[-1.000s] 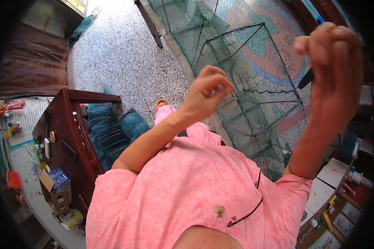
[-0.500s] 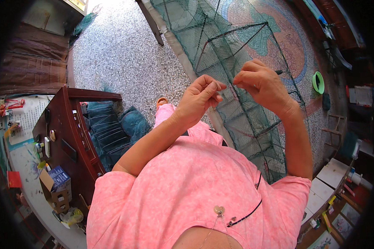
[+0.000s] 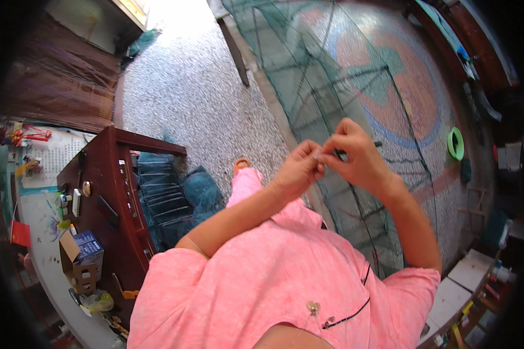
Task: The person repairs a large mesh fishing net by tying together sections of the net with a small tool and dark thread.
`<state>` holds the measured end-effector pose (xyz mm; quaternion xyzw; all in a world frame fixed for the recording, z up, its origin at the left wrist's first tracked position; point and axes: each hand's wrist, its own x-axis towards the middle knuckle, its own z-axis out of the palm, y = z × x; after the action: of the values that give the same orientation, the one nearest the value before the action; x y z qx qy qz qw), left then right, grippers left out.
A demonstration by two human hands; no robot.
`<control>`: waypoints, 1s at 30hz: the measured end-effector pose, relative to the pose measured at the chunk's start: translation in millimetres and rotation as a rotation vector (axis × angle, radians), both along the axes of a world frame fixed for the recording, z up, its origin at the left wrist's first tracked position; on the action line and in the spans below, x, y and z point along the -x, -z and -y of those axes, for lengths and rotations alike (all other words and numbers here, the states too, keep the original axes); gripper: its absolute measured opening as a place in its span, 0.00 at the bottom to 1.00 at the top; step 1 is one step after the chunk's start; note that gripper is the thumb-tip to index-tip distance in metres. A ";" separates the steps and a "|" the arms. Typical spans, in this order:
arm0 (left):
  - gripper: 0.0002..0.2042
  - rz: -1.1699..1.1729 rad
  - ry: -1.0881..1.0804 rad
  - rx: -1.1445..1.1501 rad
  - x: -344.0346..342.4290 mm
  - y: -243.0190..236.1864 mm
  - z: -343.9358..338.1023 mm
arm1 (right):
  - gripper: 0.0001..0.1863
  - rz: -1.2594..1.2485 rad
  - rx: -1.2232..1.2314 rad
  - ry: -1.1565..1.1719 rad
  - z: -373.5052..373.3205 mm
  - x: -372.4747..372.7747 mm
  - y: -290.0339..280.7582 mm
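My left hand and my right hand meet fingertip to fingertip in front of my chest, both closed in a pinch. A slim dark tool pokes out past the back of my right hand, which holds it; its kind is not clear. Whatever lies between the pinched fingertips is too small to make out. Below and beyond the hands stretches a long green mesh net trap with dark frames, lying over a pale narrow bench or table.
Folded dark green nets lie on the floor beside a dark red wooden table. That table carries a phone and an open cardboard box. A green basin stands at the far right, near a wooden stool.
My hands have come together from a small gap and now touch at the fingertips. They sit lower in the view, which has itself shifted slightly.
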<state>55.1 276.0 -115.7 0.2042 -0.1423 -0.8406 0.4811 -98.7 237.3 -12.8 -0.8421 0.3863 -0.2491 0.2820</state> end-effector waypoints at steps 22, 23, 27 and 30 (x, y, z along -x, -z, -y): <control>0.08 1.032 -0.321 1.093 -10.3 -59.6 14.8 | 0.01 0.646 0.083 -0.166 -28.3 -33.0 -51.7; 0.08 1.028 -0.314 1.069 -9.1 -61.5 14.2 | 0.03 0.687 0.061 -0.119 -29.1 -30.6 -57.1; 0.09 0.988 -0.358 1.025 -0.2 -56.7 15.9 | 0.10 0.843 0.072 -0.037 -20.2 -20.2 -108.5; 0.09 0.964 -0.307 0.936 -0.8 -55.8 12.2 | 0.09 0.707 0.071 -0.030 -17.0 -12.3 -123.2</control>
<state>55.9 263.8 -59.9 0.3440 -0.6579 -0.4282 0.5152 -86.4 254.4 110.3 -0.7186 0.2435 -0.5344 0.3724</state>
